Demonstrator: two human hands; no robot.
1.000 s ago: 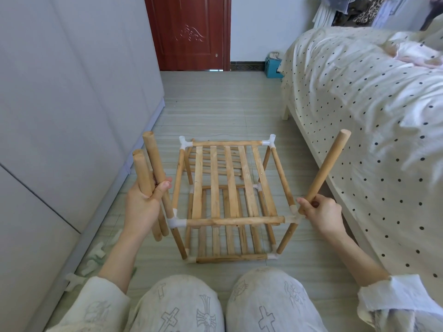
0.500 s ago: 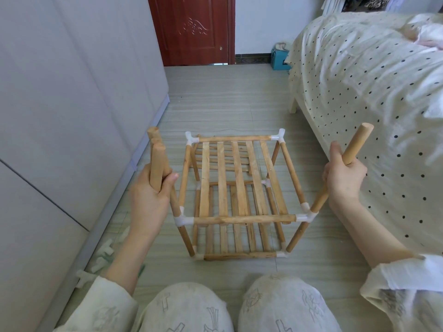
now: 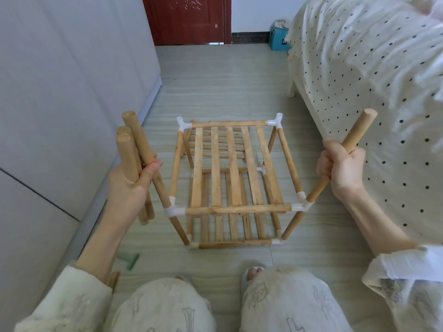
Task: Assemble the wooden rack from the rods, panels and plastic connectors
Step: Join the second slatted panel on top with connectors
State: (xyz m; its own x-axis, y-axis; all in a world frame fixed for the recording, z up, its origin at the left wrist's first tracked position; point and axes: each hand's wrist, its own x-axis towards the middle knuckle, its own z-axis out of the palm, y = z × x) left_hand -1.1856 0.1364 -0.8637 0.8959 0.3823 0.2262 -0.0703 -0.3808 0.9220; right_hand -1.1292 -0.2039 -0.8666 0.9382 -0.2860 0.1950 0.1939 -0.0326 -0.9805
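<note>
Two knees in pale patterned trousers (image 3: 282,300) fill the bottom edge, with toes in a slipper (image 3: 251,273) showing just ahead of the right knee. A small green plastic piece (image 3: 130,259) lies on the floor (image 3: 227,80) to the left of the knees.

The left hand (image 3: 130,185) is curled round a bundle of three loose wooden rods (image 3: 130,154), thumb laid across them; a fourth rod (image 3: 160,188) slants just behind the thumb and runs down into the rack's near left connector (image 3: 171,209), and whether the hand grips that one too cannot be told. The right hand (image 3: 341,167) is clamped around one upright rod (image 3: 352,140) whose lower end sits in the near right connector (image 3: 303,207); this rod leans outward toward the bed.

Between the hands, the half-built wooden rack (image 3: 230,183) stands on the floor. It has two slatted panels, one above the other; the upper panel (image 3: 230,164) shows five flat slats, framed by round rods. White plastic connectors join the corners: four on the upper level, and at least three visible at the lower one. Short legs link the two tiers. The wood is light, with darker knots and streaks.

Left stands a grey wardrobe (image 3: 60,92); right, a bed with a cream dotted cover (image 3: 371,68). Farther off are a blue box (image 3: 279,40) by the wall and a dark red door (image 3: 187,19)
</note>
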